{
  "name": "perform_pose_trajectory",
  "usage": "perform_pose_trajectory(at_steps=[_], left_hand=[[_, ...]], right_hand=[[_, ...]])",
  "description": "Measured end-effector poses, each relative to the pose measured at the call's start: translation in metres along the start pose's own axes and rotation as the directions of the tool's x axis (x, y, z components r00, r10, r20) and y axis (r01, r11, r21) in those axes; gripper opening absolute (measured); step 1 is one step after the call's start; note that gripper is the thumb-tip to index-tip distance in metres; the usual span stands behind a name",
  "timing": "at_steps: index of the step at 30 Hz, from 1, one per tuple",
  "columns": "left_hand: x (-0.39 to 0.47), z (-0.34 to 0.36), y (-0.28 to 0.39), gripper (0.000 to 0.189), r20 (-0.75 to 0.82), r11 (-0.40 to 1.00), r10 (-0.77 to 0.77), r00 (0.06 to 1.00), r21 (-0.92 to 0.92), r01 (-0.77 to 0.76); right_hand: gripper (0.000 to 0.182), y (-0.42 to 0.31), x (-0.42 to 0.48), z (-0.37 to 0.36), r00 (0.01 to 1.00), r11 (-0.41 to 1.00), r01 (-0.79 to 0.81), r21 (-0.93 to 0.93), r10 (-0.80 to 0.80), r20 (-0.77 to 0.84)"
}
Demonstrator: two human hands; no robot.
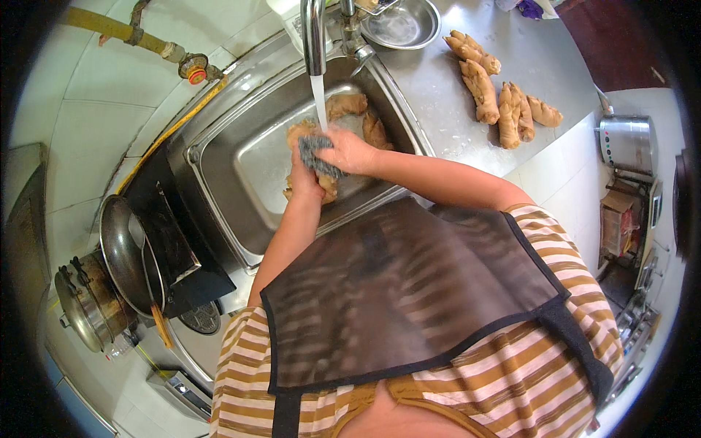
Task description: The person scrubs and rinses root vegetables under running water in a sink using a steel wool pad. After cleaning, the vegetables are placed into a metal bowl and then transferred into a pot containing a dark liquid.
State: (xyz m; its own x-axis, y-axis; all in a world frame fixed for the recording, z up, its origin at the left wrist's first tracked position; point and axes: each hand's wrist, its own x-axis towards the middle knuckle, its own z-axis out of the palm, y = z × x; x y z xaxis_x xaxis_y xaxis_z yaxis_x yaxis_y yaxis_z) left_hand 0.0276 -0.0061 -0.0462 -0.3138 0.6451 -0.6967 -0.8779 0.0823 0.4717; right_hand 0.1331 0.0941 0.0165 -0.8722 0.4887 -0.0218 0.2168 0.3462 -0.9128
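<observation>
In the stainless steel sink [219, 180], my left hand [305, 178] grips a pig's trotter [299, 131]. My right hand [350, 150] presses a dark grey scouring pad [317, 153] over that trotter, hiding its middle. Water runs from the chrome tap [314, 44] in a stream [319, 101] that falls right by the trotter and my right hand. Two more pieces of trotter lie in the sink, one [346, 105] behind my right hand and another [375, 131] against the right wall. Whether other pieces lie under my hands cannot be seen.
Several trotters [479, 90] rest on the steel counter [432, 82] to the right. Behind them stands a metal bowl [402, 24]. At left are a wok [128, 252] holding a wooden-handled utensil [160, 323], and a lidded pot [90, 306]. A gas pipe [126, 33] crosses the tiled wall.
</observation>
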Motion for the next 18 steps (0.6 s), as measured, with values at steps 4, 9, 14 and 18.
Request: perform_pose_trajectory(at_steps=[4,9,14,18], left_hand=[[0.024,-0.029,0.001,0.051,-0.004,0.984,0.179,0.984,0.012,-0.179],[0.008,-0.017,0.027,0.059,-0.182,0.974,0.195,0.964,-0.084,-0.212],[0.002,-0.023,0.033,0.071,0.136,0.959,0.075,0.988,-0.282,-0.034],[-0.023,0.017,0.024,0.068,0.208,0.984,0.032,0.978,-0.177,0.006]], right_hand=[[0.026,-0.005,-0.024,0.012,0.966,0.963,0.211,-0.17,-0.179,0.184],[0.029,-0.002,-0.045,-0.003,0.968,0.981,0.183,-0.07,-0.167,0.187],[0.043,-0.002,-0.023,-0.029,0.905,0.688,-0.374,0.623,0.418,0.081],[0.053,0.002,-0.018,-0.004,0.988,0.94,-0.11,0.323,0.138,-0.066]])
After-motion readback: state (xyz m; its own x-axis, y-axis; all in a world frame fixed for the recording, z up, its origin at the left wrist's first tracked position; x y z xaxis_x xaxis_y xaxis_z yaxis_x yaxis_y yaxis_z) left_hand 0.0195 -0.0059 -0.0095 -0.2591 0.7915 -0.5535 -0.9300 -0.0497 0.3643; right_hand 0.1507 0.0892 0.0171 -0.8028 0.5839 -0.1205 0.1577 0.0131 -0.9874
